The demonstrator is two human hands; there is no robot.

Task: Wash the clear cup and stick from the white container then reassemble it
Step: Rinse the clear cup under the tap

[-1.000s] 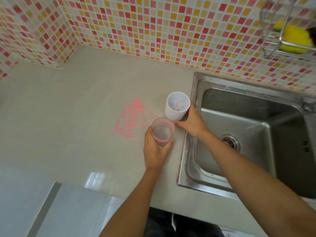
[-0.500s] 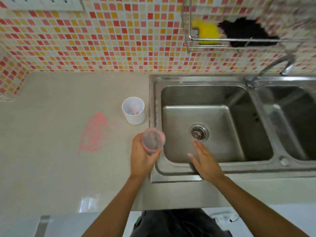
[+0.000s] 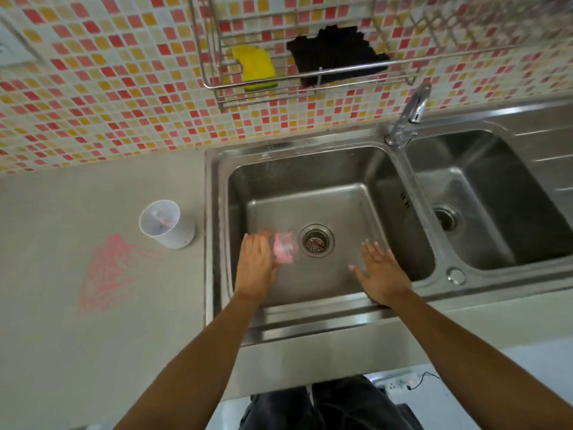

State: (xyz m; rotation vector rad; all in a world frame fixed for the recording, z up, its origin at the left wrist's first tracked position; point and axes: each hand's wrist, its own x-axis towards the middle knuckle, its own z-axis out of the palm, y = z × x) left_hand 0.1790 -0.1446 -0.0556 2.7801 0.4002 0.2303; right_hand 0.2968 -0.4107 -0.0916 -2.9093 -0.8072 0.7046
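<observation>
The left hand (image 3: pixel 255 262) grips the clear, pink-stained plastic cup (image 3: pixel 284 248), tilted on its side over the left basin of the stainless steel double sink (image 3: pixel 310 169), just left of the round metal drain strainer (image 3: pixel 316 240); motion blur hides the exact finger placement. The right hand (image 3: pixel 379 274) is empty, fingers spread flat, low over the near right of the same basin. The white cylindrical container (image 3: pixel 169 225) stands upright on the grey table (image 3: pixel 93 352), left of the sink; a pink shape inside is probably the stick, though this cannot be confirmed. The chrome tap (image 3: pixel 409 116) shows no running water.

Risks: a wet cup may slip from a one-handed grip and strike the basin; pink residue may remain if rinsing is brief; an elbow may topple the container standing near the sink edge.
</observation>
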